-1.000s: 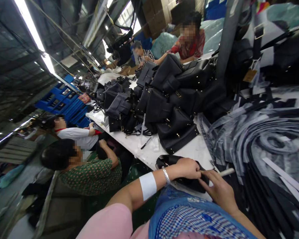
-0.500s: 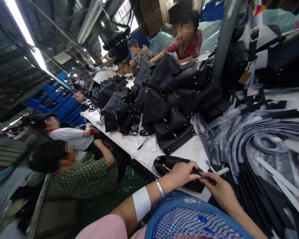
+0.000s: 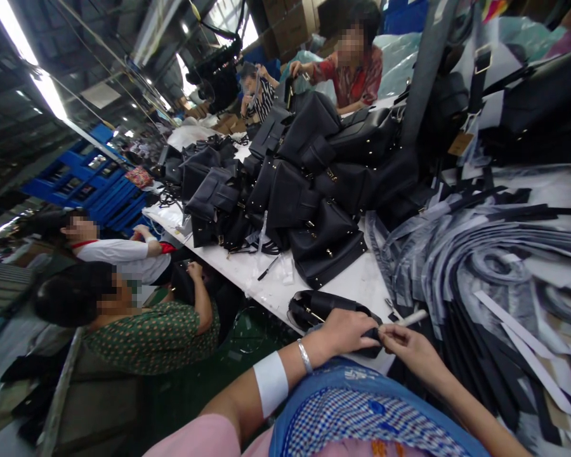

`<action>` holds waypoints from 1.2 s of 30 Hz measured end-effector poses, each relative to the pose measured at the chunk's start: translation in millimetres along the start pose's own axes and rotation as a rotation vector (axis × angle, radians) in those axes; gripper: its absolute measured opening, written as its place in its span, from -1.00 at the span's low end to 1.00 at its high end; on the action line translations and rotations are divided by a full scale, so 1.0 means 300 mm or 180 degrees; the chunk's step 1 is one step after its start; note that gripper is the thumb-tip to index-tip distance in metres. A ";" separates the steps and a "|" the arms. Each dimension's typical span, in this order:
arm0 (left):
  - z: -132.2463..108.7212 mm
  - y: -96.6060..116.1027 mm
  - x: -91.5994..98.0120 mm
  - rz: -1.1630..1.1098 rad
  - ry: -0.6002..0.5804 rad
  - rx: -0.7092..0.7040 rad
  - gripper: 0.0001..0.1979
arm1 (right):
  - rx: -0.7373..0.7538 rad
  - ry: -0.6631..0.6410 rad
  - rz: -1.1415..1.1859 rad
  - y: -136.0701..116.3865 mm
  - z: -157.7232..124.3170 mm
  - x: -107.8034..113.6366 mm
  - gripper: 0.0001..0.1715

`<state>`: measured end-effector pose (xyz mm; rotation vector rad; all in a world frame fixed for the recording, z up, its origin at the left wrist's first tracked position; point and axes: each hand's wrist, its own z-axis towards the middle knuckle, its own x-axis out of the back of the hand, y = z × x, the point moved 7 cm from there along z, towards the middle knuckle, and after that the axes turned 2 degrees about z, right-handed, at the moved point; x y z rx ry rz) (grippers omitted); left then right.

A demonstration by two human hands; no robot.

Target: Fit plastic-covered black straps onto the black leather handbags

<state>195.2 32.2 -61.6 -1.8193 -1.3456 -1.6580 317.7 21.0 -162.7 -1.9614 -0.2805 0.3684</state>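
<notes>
A black handbag (image 3: pixel 324 306) with a gold-coloured zip lies on its side at the near edge of the white table, close to my body. My left hand (image 3: pixel 347 331), with a silver bracelet at the wrist, rests over the bag with its fingers wrapped round its right end. Just beside those fingertips, my right hand (image 3: pixel 404 343) is closed in a pinch at the same end of the bag. What the right fingertips hold is too small to make out. A white pen-like stick (image 3: pixel 413 318) lies right behind my right hand.
A large pile of black handbags (image 3: pixel 290 184) covers the table's middle. Black straps in clear plastic (image 3: pixel 457 254) lie coiled on the right. A grey post (image 3: pixel 423 76) rises behind. Co-workers sit along the left side (image 3: pixel 157 330) and stand at the far side (image 3: pixel 356 70).
My right hand has shifted slightly and its fingers have drawn into a tighter pinch at the bag's end. Across the table, the co-worker in red has raised a hand. The view has turned slightly.
</notes>
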 end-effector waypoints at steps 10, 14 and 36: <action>-0.067 -0.081 -0.038 -0.0269 0.0281 0.0542 -0.63 | -0.0044 0.0990 -0.0999 0.087 -0.014 0.145 -0.65; -0.086 -0.088 -0.050 -0.0343 0.0289 0.0582 -0.62 | -0.0209 0.1236 -0.1193 0.146 -0.039 0.213 -0.62; -0.082 -0.133 -0.088 -0.0424 0.0725 0.0559 -0.63 | -0.0434 0.0699 -0.0328 0.314 -0.035 0.226 -0.45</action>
